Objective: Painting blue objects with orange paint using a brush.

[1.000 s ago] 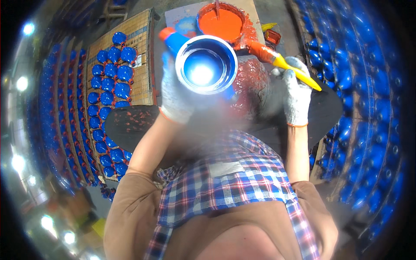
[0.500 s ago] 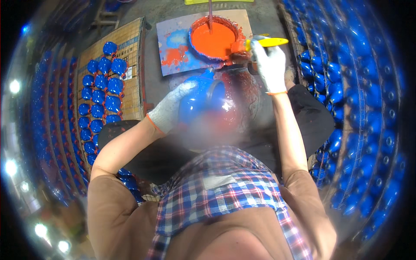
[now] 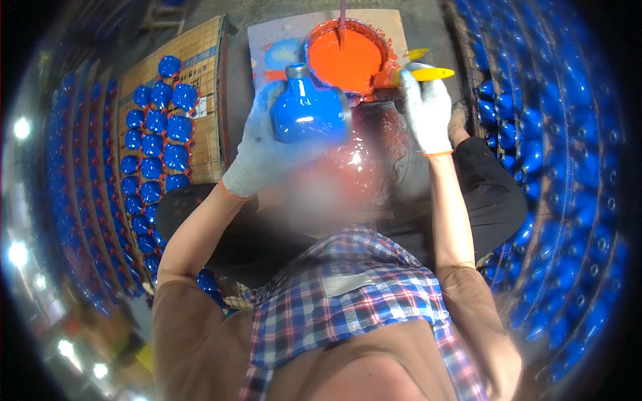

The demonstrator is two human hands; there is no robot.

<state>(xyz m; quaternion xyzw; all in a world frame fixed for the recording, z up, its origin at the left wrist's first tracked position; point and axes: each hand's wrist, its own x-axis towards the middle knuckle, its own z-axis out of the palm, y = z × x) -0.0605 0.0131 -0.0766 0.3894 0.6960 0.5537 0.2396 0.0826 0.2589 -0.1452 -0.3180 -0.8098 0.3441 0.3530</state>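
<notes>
Brush (image 3: 436, 73) — in right grip (image 3: 429, 112)

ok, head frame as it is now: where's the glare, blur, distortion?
Head view: lamps blown out along the left rim; head view: bright highlights on the blue fitting and glossy red surface; head view: hazy smear below the fitting, cause unclear, while the yellow handle reads fairly crisp; head view: right-hand rows of blue parts bow toward the rim, corners black.
</notes>
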